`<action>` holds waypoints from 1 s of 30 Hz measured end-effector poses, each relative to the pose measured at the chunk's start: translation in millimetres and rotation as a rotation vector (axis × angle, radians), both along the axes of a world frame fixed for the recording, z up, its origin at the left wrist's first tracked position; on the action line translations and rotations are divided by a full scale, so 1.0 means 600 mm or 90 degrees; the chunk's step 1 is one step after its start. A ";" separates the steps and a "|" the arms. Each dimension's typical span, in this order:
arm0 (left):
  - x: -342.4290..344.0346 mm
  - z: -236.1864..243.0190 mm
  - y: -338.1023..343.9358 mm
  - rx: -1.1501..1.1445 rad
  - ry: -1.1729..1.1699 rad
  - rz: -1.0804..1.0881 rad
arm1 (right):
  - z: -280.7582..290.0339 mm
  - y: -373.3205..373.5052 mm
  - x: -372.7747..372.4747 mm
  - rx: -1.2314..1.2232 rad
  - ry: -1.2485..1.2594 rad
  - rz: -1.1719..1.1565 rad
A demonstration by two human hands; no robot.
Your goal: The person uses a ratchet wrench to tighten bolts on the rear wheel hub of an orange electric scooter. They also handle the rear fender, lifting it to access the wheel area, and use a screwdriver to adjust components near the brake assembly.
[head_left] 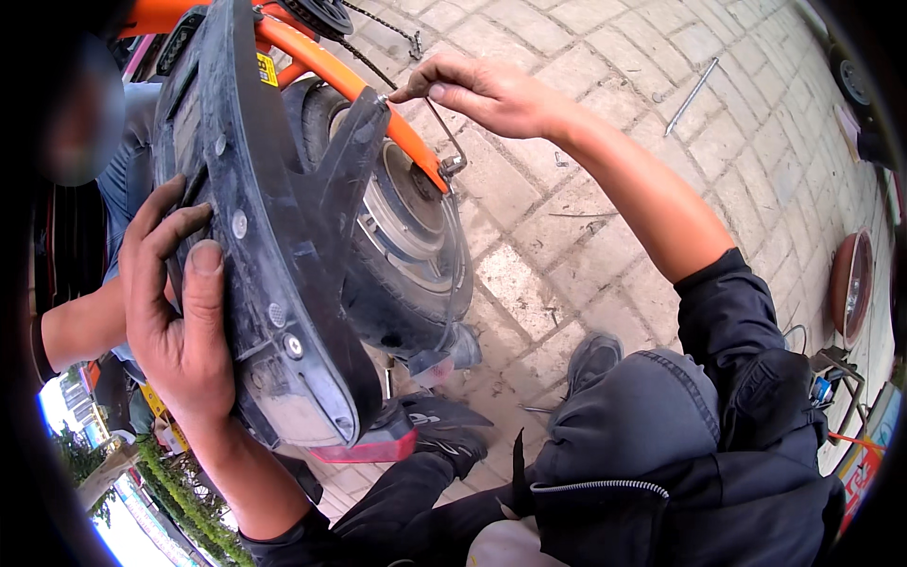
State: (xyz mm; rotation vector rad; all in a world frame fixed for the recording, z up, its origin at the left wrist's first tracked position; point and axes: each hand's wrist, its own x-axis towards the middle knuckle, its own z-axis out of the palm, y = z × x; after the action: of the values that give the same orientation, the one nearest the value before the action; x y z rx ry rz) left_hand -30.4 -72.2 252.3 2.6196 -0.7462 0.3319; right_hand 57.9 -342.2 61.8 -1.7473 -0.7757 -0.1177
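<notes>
my left hand [179, 340] lies spread against the long black casing [283, 246], fingers bent over its scuffed face and thumb apart from them, pressed along the side nearer the other person; it is open rather than closed round anything. the casing stands on edge, tilted, above the brick paving [586, 255], beside the orange frame [326, 61] and the rear wheel [408, 283].

my right hand [482, 94] is half curled at the tip of the black bracket [345, 156] that branches off the casing. my index finger points at the small bolt [383, 99] there, right by the orange tube; my thumb sits back from the fingertip. i cannot tell whether that fingertip touches the bolt or is just beside it, nor whether the tucked fingers have hold of anything.

a yellow label [267, 70] is stuck near the casing's upper edge, and a red lamp [378, 447] sits at its lower end. a chain [368, 61] runs beyond the frame. on the paving, well apart from my right hand, lies a metal rod [693, 96]; by the paving's right edge is a reddish-brown bowl [853, 286]. past the casing, another person's forearm [85, 326] comes in behind my left hand.
</notes>
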 end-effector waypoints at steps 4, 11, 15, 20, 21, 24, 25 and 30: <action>-0.003 -0.007 0.011 -0.011 0.015 0.005 | -0.051 0.014 0.019 -0.053 0.083 -0.017; -0.002 -0.002 0.006 0.015 0.003 0.011 | -0.170 0.018 -0.006 -0.059 0.056 -0.076; -0.001 -0.002 0.009 0.002 0.006 0.021 | -0.167 0.000 -0.015 -0.258 -0.134 -0.123; -0.019 0.013 0.018 -0.011 0.017 0.032 | -0.167 -0.024 -0.005 -0.325 -0.255 -0.041; -0.031 0.016 0.010 -0.019 0.048 0.008 | -0.169 -0.025 0.002 -0.307 -0.261 -0.028; -0.082 -0.003 -0.011 -0.050 0.098 -0.006 | -0.181 -0.030 0.016 -0.249 -0.278 -0.016; -0.084 -0.011 -0.020 -0.041 0.084 -0.023 | -0.189 -0.033 0.017 -0.236 -0.285 -0.031; -0.095 0.033 -0.033 0.130 0.126 -0.088 | -0.208 0.022 -0.046 -0.021 -0.060 -0.101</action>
State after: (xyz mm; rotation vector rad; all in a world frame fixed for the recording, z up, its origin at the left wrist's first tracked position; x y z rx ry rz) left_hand -87.3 -92.1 272.3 2.7175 -0.9280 -0.0463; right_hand 30.2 -329.2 -63.3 -1.8437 -0.7102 -0.2981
